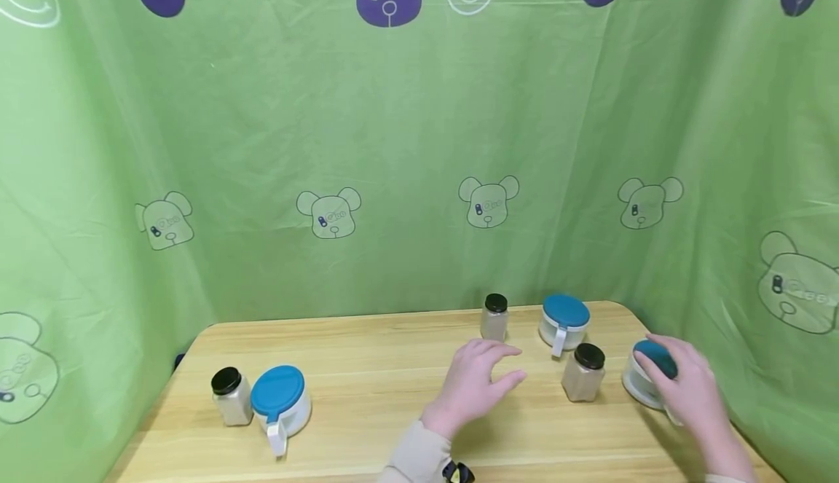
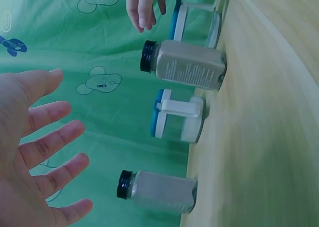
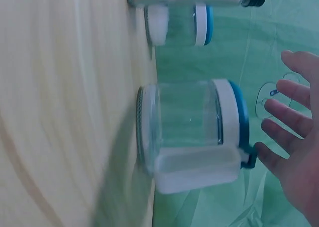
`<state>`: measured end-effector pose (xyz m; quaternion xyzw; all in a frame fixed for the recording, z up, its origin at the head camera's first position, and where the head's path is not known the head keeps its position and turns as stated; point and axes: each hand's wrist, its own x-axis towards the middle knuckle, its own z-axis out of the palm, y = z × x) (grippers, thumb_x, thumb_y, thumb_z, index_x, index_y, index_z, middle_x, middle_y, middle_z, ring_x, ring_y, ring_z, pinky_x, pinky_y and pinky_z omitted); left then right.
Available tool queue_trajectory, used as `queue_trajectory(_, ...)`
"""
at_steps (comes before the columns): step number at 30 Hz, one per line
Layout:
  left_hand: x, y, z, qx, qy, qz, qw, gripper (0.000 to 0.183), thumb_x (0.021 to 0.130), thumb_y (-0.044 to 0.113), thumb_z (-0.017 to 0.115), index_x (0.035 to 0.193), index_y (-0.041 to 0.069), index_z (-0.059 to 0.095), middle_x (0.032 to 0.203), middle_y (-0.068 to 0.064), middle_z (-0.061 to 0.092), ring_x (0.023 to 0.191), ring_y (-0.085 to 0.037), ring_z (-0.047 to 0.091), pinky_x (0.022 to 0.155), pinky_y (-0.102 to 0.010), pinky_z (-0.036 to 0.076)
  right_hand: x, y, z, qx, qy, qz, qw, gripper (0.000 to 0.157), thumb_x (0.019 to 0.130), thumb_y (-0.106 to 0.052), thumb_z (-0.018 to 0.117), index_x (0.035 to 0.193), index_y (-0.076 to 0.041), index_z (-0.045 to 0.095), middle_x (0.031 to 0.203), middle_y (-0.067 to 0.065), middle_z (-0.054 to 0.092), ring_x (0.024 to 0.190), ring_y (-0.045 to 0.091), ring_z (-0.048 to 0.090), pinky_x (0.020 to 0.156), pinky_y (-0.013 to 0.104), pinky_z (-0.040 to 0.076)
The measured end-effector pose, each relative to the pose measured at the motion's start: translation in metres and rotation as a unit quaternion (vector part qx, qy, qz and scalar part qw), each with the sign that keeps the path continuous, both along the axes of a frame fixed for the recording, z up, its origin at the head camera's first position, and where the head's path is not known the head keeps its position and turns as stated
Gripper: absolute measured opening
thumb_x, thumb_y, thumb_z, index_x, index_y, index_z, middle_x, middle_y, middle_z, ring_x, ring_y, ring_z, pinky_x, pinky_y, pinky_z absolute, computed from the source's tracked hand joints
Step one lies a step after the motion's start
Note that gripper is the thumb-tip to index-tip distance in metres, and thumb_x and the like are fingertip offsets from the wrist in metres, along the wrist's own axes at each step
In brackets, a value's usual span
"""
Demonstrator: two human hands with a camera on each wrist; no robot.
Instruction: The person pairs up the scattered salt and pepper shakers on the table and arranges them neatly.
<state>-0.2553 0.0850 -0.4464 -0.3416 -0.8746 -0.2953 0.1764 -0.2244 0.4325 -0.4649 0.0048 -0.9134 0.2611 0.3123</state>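
Blue-lidded jar stands near right fingers; curtain reads "Qee".

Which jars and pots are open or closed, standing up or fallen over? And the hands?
Leftmost black-lidded jar: closed, upright.
Middle black-lidded jar: closed, upright.
Rightmost black-lidded jar: closed, upright.
Leftmost blue-lidded pot: closed, upright.
Middle blue-lidded pot: closed, upright.
Rightmost blue-lidded pot: closed, upright.
Left hand: open, holding nothing.
Right hand: open, fingers apart.
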Motion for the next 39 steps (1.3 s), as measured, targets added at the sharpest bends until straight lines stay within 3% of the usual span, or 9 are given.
queue_trajectory(4,0.0,0.007,-0.002,0.002,-0.018,-0.003,0.9998,0.038,0.095,0.047,0.057,0.127,0.027,0.062,0.129,0.011,0.064,0.122,-0.009,0.056,0.108,-0.039,0.042,0.0,0.008,-0.005,0.001,-0.002,-0.007,1.0,0.052,0.092,-0.026,0.064,0.131,0.006,0.051,0.132,0.038,0.044,0.121,0.061,0.031,0.103,0.074,0.018)
queue_trajectory(8,-0.001,0.014,-0.004,0.01,-0.031,-0.004,0.9995,0.038,0.095,0.049,0.056,0.127,0.028,0.062,0.129,0.012,0.064,0.122,-0.008,0.056,0.107,-0.038,0.042,-0.001,0.014,-0.01,0.003,-0.011,-0.027,1.0,0.063,0.089,-0.03,0.067,0.134,0.009,0.046,0.133,0.041,0.041,0.122,0.062,0.029,0.105,0.072,0.016)
queue_trajectory(16,-0.006,0.026,-0.013,0.034,-0.041,-0.005,0.9985,0.038,0.094,0.049,0.057,0.126,0.028,0.063,0.127,0.011,0.065,0.119,-0.007,0.057,0.103,-0.034,0.044,-0.002,0.022,-0.016,-0.031,-0.087,-0.064,0.994,0.09,0.09,-0.04,0.066,0.149,0.008,0.019,0.144,0.045,0.024,0.131,0.065,0.016,0.102,0.075,0.016)
queue_trajectory(23,-0.008,0.037,-0.019,0.049,-0.045,0.008,0.9978,0.039,0.092,0.052,0.059,0.124,0.029,0.064,0.125,0.014,0.065,0.116,-0.006,0.058,0.101,-0.03,0.045,-0.003,0.031,-0.021,-0.081,-0.135,-0.079,0.984,0.099,0.089,-0.045,0.066,0.15,0.011,0.012,0.145,0.046,0.021,0.129,0.066,0.016,0.103,0.075,0.013)
queue_trajectory(28,-0.008,0.047,-0.02,0.057,-0.066,0.013,0.9961,0.04,0.091,0.051,0.061,0.124,0.03,0.063,0.124,0.014,0.065,0.116,-0.005,0.058,0.102,-0.031,0.044,-0.005,0.037,-0.029,-0.084,-0.147,-0.082,0.982,0.102,0.087,-0.045,0.067,0.148,0.014,0.011,0.141,0.048,0.023,0.125,0.066,0.02,0.104,0.073,0.012)
queue_trajectory(39,-0.012,0.071,-0.024,0.067,-0.084,0.016,0.9941,0.044,0.087,0.056,0.064,0.123,0.031,0.065,0.123,0.015,0.066,0.115,-0.004,0.058,0.097,-0.028,0.044,-0.005,0.035,-0.028,-0.091,-0.171,-0.081,0.978,0.103,0.086,-0.043,0.068,0.147,0.017,0.01,0.137,0.051,0.025,0.122,0.066,0.023,0.101,0.073,0.016)
